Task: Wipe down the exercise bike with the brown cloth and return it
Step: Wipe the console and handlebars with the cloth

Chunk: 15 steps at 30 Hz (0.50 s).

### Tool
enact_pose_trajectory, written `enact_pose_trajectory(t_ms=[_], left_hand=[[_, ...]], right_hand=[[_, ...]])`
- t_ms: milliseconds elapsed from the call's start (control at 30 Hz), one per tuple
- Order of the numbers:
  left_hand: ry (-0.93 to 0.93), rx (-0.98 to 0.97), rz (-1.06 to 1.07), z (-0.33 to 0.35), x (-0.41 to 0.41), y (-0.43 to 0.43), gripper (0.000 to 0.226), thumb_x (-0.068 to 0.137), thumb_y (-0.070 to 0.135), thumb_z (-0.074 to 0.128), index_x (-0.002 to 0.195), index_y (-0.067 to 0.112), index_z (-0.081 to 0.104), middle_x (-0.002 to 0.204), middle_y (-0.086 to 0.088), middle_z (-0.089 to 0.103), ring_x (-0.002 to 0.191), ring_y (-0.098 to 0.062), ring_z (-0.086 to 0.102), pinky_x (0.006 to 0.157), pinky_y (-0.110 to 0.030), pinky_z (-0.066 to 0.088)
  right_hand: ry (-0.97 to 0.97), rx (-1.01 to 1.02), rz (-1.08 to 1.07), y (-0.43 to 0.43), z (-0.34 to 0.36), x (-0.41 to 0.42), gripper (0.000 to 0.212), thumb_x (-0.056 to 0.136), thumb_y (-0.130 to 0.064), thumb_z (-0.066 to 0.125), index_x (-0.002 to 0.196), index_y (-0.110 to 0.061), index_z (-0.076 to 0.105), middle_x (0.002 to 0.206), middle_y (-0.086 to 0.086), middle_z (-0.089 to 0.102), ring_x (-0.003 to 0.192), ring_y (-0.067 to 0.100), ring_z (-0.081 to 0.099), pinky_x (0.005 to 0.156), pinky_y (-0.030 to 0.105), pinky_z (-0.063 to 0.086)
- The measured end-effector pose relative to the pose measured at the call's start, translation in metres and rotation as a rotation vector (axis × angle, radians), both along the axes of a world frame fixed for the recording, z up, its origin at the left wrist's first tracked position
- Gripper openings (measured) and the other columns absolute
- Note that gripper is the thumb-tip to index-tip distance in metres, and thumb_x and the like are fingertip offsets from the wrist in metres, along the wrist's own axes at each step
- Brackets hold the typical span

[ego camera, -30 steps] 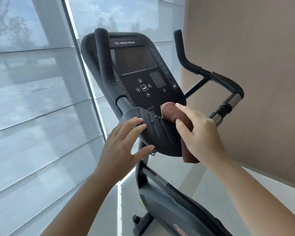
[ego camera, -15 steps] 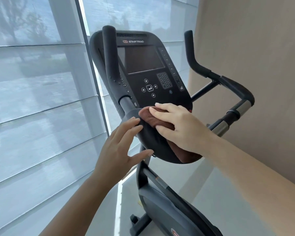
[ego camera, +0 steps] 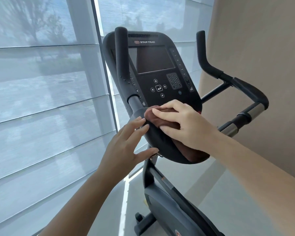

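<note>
The black exercise bike (ego camera: 162, 79) fills the middle of the head view, its console with a dark screen and keypad facing me. My right hand (ego camera: 182, 123) presses the brown cloth (ego camera: 156, 117) flat on the rounded lower part of the console; more cloth hangs out under my wrist at the console's lower right edge. My left hand (ego camera: 126, 143) rests spread on the left side of that lower part, fingertips touching it next to the cloth, thumb under its bottom edge. It holds nothing.
Upright black handlebars (ego camera: 121, 53) rise on both sides of the console; the right one bends into a chrome-banded grip (ego camera: 252, 111). A window with sheer blinds (ego camera: 41, 99) stands close on the left, a beige wall (ego camera: 262, 48) close on the right. Grey floor (ego camera: 245, 210) lies below.
My right hand has slid the cloth leftward from the console's lower right edge onto its lower middle, next to my left fingers. My left hand has stayed on the console's left side.
</note>
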<state>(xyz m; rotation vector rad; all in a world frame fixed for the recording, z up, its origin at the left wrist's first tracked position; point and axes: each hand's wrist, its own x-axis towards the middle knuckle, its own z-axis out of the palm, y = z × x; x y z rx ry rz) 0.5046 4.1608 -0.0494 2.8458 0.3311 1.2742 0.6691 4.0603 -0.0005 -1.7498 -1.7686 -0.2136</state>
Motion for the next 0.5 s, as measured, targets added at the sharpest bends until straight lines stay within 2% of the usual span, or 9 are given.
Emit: enact_pose_trajectory(t_ms=[133,233,333,400,500], left_hand=[[0.01,-0.034,0.008,0.002,-0.001,-0.003,0.055,0.073,0.038,0.064,0.108,-0.004,0.063,0.114,-0.017,0.061,0.114,-0.029,0.056,0.089,-0.04,0.048],[0.012,-0.023,0.012,0.0,-0.001,-0.003,0.055,0.073,0.037,0.065,0.109,-0.004,0.063,0.115,-0.016,0.061,0.114,-0.03,0.055,0.091,-0.039,0.046],[0.024,0.01,0.02,-0.001,-0.001,-0.002,0.056,0.072,0.039,0.063,0.109,-0.004,0.063,0.115,-0.017,0.061,0.113,-0.031,0.056,0.093,-0.038,0.042],[0.019,0.013,0.013,-0.001,-0.002,-0.001,0.056,0.071,0.037,0.064,0.109,-0.004,0.063,0.115,-0.017,0.061,0.112,-0.032,0.056,0.091,-0.039,0.043],[0.019,-0.005,-0.005,-0.001,-0.003,0.0,0.054,0.072,0.036,0.065,0.108,-0.004,0.063,0.113,-0.018,0.062,0.111,-0.031,0.057,0.089,-0.04,0.046]], right_hand=[[0.065,-0.051,0.022,0.026,0.012,-0.002,0.043,0.088,-0.019,0.055,0.129,-0.029,0.051,0.128,-0.002,0.048,0.118,0.021,0.046,0.106,0.036,0.033],[-0.012,-0.045,0.023,-0.017,-0.004,0.008,0.043,0.084,-0.02,0.057,0.126,-0.032,0.054,0.127,-0.006,0.05,0.112,0.024,0.049,0.103,0.03,0.033],[-0.029,0.012,-0.001,-0.053,-0.02,0.013,0.045,0.079,-0.021,0.055,0.122,-0.033,0.056,0.125,-0.005,0.053,0.104,0.028,0.052,0.096,0.038,0.042],[-0.018,0.046,-0.02,-0.047,-0.02,0.012,0.043,0.08,-0.022,0.057,0.121,-0.032,0.057,0.124,-0.004,0.054,0.102,0.029,0.052,0.095,0.042,0.043],[0.013,0.021,-0.009,-0.005,-0.003,-0.001,0.04,0.086,-0.023,0.058,0.125,-0.031,0.054,0.126,-0.004,0.051,0.111,0.027,0.047,0.101,0.041,0.037]])
